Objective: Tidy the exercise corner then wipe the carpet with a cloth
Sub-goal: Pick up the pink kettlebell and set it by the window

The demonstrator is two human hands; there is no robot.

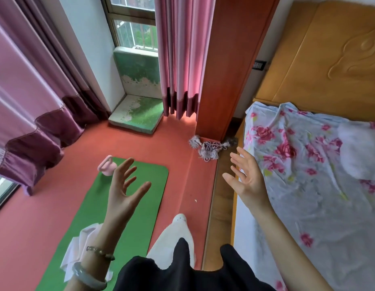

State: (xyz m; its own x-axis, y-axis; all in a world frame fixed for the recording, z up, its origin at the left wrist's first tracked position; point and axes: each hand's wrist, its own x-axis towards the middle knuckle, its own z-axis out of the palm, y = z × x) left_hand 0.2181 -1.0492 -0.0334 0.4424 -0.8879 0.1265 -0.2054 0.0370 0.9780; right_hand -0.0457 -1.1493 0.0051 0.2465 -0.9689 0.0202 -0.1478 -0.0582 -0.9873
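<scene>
The head camera looks down at both hands, raised in the air and holding nothing. The left hand is over the green mat with fingers spread and loose, and the right hand is near the bed with fingers just as relaxed. The mat lies flat on the red carpet. A pink kettlebell stands at its far left corner. A white cloth lies crumpled at the mat's left edge, partly hidden by the left forearm. A tangled cord lies near the wooden cabinet.
</scene>
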